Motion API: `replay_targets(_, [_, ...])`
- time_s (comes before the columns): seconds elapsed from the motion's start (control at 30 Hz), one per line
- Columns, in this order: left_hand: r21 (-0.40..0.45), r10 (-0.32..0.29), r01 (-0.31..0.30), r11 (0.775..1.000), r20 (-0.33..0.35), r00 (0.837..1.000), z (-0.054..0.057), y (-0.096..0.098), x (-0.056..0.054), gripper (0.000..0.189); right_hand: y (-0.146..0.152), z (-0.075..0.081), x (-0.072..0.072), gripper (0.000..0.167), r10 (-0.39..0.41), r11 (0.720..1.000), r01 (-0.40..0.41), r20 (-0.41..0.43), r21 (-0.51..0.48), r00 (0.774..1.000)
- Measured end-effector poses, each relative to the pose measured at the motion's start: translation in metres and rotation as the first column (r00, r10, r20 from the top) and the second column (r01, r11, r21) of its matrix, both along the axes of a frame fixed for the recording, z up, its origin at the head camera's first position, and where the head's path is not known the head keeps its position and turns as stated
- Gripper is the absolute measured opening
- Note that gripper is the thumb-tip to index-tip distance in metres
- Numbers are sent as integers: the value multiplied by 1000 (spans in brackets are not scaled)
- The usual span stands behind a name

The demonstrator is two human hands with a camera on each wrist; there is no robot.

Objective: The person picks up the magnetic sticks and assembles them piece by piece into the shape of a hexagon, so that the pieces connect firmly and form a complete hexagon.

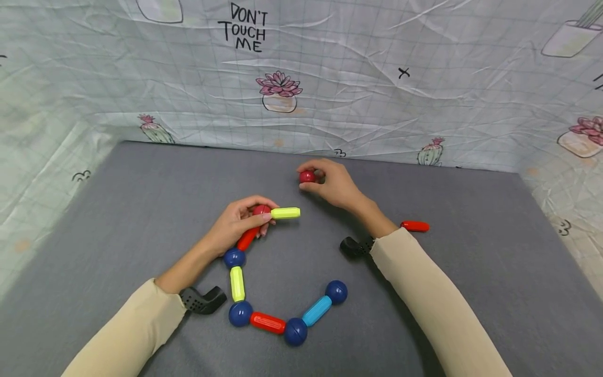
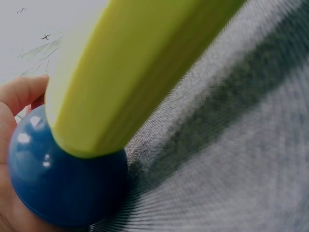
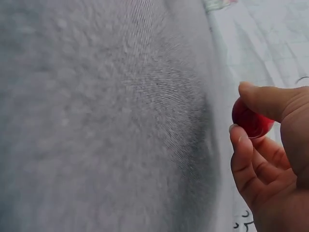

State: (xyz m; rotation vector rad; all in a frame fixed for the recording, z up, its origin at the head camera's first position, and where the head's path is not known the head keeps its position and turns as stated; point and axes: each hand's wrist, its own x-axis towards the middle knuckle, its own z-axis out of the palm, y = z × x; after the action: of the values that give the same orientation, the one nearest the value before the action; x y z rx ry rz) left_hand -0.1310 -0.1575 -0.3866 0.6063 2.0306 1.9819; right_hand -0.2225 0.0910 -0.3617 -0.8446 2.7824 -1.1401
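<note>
In the head view, my left hand (image 1: 235,222) grips a red ball (image 1: 261,210) at the upper end of a chain of balls and rods. From that ball a yellow-green rod (image 1: 286,213) points right and a red rod (image 1: 247,240) runs down to a blue ball (image 1: 234,257). The chain curves on through a second yellow-green rod (image 1: 237,284), blue balls, a red rod (image 1: 268,322) and a light blue rod (image 1: 316,311), ending at a blue ball (image 1: 336,291). Farther back, my right hand (image 1: 336,183) pinches a loose red ball (image 3: 253,121) between thumb and fingers.
A separate red rod (image 1: 415,226) lies on the grey table (image 1: 471,251), beside my right forearm. Behind the table hangs a pale cloth (image 1: 353,104) printed with cacti, and it runs along both sides too. Each wrist wears a black camera mount (image 1: 202,300).
</note>
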Motion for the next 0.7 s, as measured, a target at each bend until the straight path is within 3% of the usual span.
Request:
replay_targets(0.27, [22, -18, 18, 1000, -13, 1000, 1, -2, 0, 22, 13, 13, 23, 35, -8, 993, 13, 36, -120, 999])
replay_targets(0.43, [35, -30, 30, 999, -15, 999, 0, -2, 0, 22, 20, 16, 38, 37, 7, 985, 13, 116, -174, 993])
replay_targets(0.57, [43, -39, 40, 998, -11, 999, -1, -2, 0, 22, 25, 12, 52, 37, 50, 971, 2, 209, -240, 977])
replay_targets(0.7, [41, -44, 45, 998, -8, 999, -2, -1, 1, 22, 29, 6, 64, 36, 112, 950, -13, 304, -312, 946])
